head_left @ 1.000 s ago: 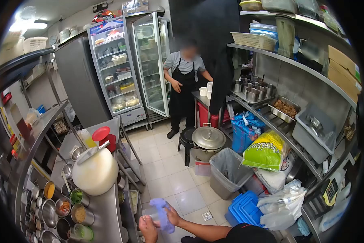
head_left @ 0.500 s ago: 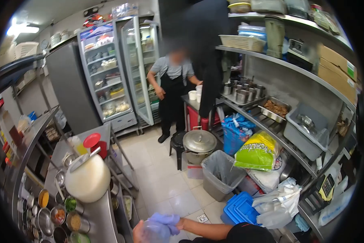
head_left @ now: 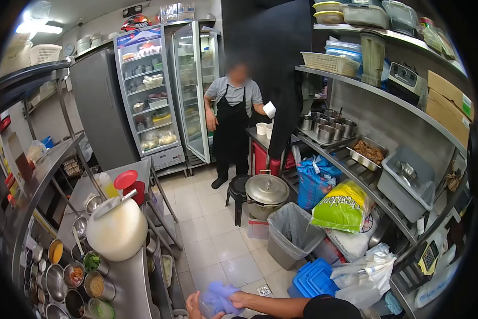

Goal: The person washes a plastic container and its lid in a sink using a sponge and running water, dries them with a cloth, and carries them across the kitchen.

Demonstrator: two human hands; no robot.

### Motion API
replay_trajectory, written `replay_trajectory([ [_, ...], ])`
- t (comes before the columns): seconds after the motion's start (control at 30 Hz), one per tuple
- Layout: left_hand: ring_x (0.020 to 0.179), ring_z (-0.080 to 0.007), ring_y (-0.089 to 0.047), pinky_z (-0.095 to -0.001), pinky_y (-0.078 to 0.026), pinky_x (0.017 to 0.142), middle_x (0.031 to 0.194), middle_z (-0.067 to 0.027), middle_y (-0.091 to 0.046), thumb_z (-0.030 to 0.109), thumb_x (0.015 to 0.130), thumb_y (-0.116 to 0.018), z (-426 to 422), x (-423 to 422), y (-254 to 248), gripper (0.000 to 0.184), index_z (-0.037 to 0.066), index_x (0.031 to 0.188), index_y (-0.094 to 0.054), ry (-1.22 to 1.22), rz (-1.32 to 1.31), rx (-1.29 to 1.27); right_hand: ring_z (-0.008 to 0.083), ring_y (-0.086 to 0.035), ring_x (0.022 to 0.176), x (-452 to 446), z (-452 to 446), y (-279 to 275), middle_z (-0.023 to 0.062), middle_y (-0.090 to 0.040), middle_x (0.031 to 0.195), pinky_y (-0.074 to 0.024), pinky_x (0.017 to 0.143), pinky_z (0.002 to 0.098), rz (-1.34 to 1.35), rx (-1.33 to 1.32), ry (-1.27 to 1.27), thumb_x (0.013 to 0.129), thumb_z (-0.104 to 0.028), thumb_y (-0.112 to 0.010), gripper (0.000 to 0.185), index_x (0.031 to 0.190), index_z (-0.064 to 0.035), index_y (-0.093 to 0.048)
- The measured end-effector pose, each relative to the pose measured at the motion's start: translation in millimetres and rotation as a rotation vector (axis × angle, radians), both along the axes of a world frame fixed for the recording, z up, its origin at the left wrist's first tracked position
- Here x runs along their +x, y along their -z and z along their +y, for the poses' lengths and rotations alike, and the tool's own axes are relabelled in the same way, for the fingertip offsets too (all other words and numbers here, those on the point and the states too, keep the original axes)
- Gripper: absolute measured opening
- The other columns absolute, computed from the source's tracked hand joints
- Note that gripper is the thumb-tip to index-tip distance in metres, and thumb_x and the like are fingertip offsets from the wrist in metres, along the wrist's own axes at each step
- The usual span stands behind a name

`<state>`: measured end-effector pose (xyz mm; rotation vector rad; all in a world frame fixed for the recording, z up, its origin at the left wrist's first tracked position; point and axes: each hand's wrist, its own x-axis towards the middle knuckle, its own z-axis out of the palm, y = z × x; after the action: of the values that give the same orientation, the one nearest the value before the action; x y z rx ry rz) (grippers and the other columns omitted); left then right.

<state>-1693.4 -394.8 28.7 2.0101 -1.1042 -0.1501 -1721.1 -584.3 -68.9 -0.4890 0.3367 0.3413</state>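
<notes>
At the bottom centre, my right hand (head_left: 238, 300) holds a purple cloth (head_left: 222, 296) bunched against a clear container (head_left: 207, 305). On the container's left side is my left hand (head_left: 193, 307), its fingers curled round it and partly cut off by the frame's lower edge. Both hands are low, over the floor beside the steel counter (head_left: 127, 276). On that counter stand a large round white block (head_left: 116, 229) with a cleaver (head_left: 114, 204) on top, and several metal bowls of chopped food.
A co-worker (head_left: 233, 111) in a black apron stands by the open fridge door, holding a white cup (head_left: 269, 109). A lidded pot (head_left: 267, 190), grey bin (head_left: 292, 234), blue container (head_left: 313, 279) and plastic bags (head_left: 364, 271) line the right side below the shelves (head_left: 366, 85).
My hands and the cloth have shifted, with the cloth now bunched over the container. The co-worker has lifted a white cup. The camera view has swung slightly.
</notes>
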Motion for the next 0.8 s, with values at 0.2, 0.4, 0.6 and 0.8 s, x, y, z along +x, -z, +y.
replay_trajectory([
  [0.2, 0.111, -0.0288, -0.053, -0.0380, -0.043, 0.095, 0.128, -0.0138, -0.049, 0.037, 0.092, -0.050, -7, 8, 59, 0.057, 0.004, 0.136, -0.037, -0.143, 1.273, -0.617, 0.0207, -0.059, 0.103, -3, 15, -65, 0.0112, -0.058, 0.119, -0.0481, 0.091, 0.0357, -0.279, 0.174, -0.198, 0.096, -0.034, -0.044, 0.042, 0.122, -0.0019, -0.050],
  [0.4, 0.109, -0.0250, -0.055, -0.0392, -0.048, 0.091, 0.121, -0.0101, -0.057, 0.044, 0.094, -0.037, -9, 15, 31, 0.055, 0.005, 0.131, -0.045, 0.050, 1.798, -0.740, 0.0228, -0.045, 0.123, 12, 10, -28, 0.0130, -0.046, 0.134, -0.0337, 0.106, 0.0340, -0.453, -0.655, -0.525, 0.092, -0.023, -0.047, 0.049, 0.133, 0.0029, -0.039],
  [0.6, 0.110, -0.0269, -0.054, -0.0384, -0.045, 0.094, 0.120, -0.0125, -0.057, 0.042, 0.093, -0.039, -9, 23, 55, 0.052, 0.004, 0.128, -0.049, -0.046, 1.801, -0.510, 0.0356, -0.042, 0.123, -3, 6, -45, 0.0204, -0.046, 0.129, -0.0328, 0.104, 0.0401, -1.291, -1.578, -0.229, 0.078, -0.022, -0.063, 0.063, 0.133, -0.0033, -0.038],
  [0.8, 0.112, -0.0286, -0.053, -0.0370, -0.042, 0.097, 0.123, -0.0156, -0.055, 0.045, 0.092, -0.041, -19, 17, 54, 0.057, 0.001, 0.127, -0.050, -0.249, 1.237, -0.372, 0.0298, -0.055, 0.110, -4, 0, -38, 0.0141, -0.059, 0.114, -0.0443, 0.090, 0.0371, -0.939, -1.664, -0.545, 0.081, -0.025, -0.063, 0.042, 0.119, -0.0073, -0.055],
])
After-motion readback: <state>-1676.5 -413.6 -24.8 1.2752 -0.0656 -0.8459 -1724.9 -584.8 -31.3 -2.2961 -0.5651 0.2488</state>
